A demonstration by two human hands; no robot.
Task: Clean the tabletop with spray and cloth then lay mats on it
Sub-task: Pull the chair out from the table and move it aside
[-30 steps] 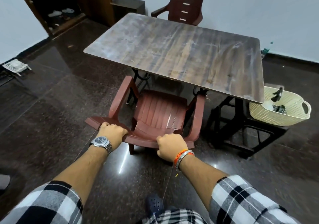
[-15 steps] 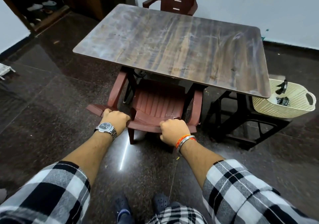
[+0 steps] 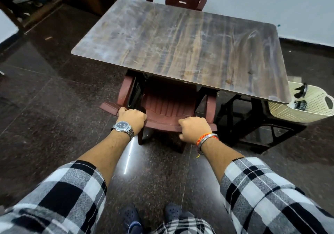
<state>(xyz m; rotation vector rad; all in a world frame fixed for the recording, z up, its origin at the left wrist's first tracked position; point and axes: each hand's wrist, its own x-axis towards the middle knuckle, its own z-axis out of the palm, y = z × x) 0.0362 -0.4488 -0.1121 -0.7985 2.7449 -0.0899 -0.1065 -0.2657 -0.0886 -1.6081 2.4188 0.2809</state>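
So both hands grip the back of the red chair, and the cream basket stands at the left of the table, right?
No: the head view shows the cream basket at the right of the table. The left hand and right hand do grip the red chair's back.

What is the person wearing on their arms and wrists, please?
Both arms wear black, white and grey checked sleeves. The left wrist carries a silver metal-link wristwatch with a dark dial; the right wrist carries a silver bangle and an orange thread band.
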